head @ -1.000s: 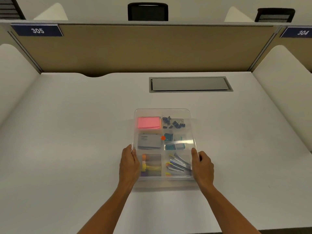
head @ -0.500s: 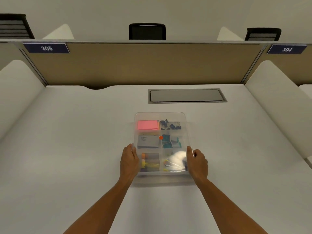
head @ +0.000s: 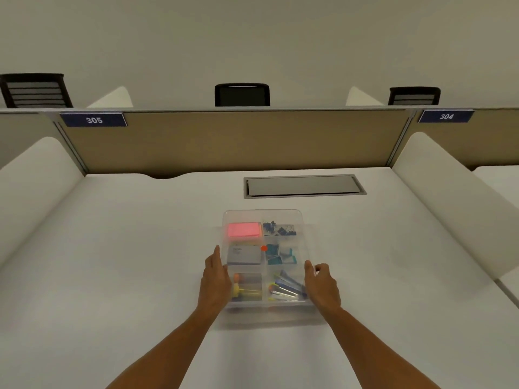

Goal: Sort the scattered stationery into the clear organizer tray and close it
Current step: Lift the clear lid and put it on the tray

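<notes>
tray [head: 263, 216]: clear, lidded, mid tabletop [head: 112, 262]; pink notes [head: 243, 229], clips [head: 279, 230] and pens [head: 286, 287] sit inside
left hand [head: 215, 279]: flat against the tray's left side; fingers straight
right hand [head: 321, 284]: at the tray's right side; fingers relaxed, holding nothing

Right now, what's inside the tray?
Through the clear tray: pink notes, small blue clips, a grey card box, teal clips, pins, pens. The left hand and right hand cover the near corners.
</notes>
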Demonstrator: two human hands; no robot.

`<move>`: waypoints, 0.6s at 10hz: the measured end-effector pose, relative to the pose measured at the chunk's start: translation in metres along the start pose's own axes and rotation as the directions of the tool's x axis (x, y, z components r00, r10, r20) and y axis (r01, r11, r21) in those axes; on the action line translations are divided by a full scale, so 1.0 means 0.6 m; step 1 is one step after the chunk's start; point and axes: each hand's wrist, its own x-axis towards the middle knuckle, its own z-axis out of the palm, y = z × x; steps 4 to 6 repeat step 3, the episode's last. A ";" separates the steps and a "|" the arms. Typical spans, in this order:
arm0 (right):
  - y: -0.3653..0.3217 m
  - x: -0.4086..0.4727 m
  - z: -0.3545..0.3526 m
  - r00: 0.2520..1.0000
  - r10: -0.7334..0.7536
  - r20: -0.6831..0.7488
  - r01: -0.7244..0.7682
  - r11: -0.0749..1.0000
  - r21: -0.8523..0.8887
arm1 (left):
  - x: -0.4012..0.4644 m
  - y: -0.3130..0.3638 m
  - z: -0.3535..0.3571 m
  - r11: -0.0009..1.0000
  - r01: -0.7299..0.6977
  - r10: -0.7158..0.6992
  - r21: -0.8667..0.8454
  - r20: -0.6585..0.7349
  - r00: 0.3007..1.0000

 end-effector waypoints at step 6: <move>-0.057 0.024 -0.055 0.975 -0.222 -0.003 0.216 0.949 -0.228 | 0.051 0.038 -0.062 0.935 -0.118 0.125 0.333 0.002 0.992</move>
